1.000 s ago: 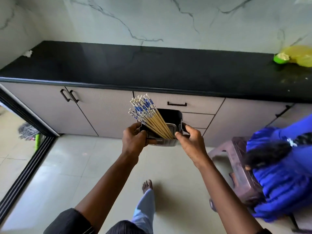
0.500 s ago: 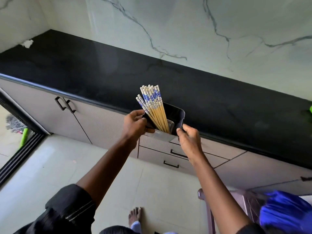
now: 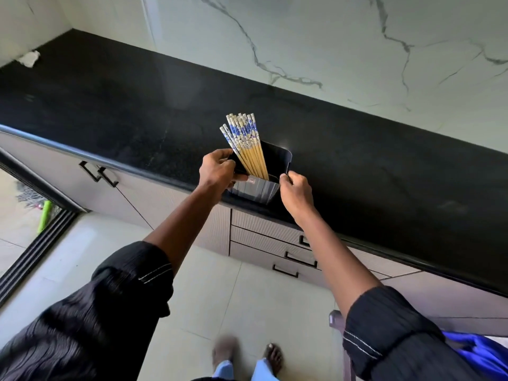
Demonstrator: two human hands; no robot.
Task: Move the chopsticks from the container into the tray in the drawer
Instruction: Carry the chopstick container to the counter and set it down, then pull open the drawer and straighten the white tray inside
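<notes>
While both hands grip the container (image 3: 257, 185) at the front edge of the black tabletop (image 3: 137, 111), the sensible way to finish this step is to lower it flat onto the stone, set back a little from that front edge, before either grip lets go. It tilts away from the person at present, and whether its base already touches the stone I cannot tell. The chopsticks (image 3: 244, 144) stand loose in it, leaning toward its left side with their blue-patterned ends fanned above the rim, so a jolt or a sharper tilt could tip the bundle out. A level, gentle set-down keeps them together. The drawers (image 3: 275, 243) under the tabletop, directly below the container, all look closed, and no tray is in view, so a hand will probably have to be freed for a handle next.

The left hand (image 3: 217, 171) is clamped on the container's left wall, fingers curled over the rim beside the chopsticks, wrist bent slightly inward. The right hand (image 3: 295, 192) pinches the right edge near the upper corner, thumb and fingers closed on the dark wall. The hands sit apart, one on each side of the container. Both forearms reach forward and up from dark sleeves (image 3: 132, 284), elbows nearly straight, the left arm angled in from the left
</notes>
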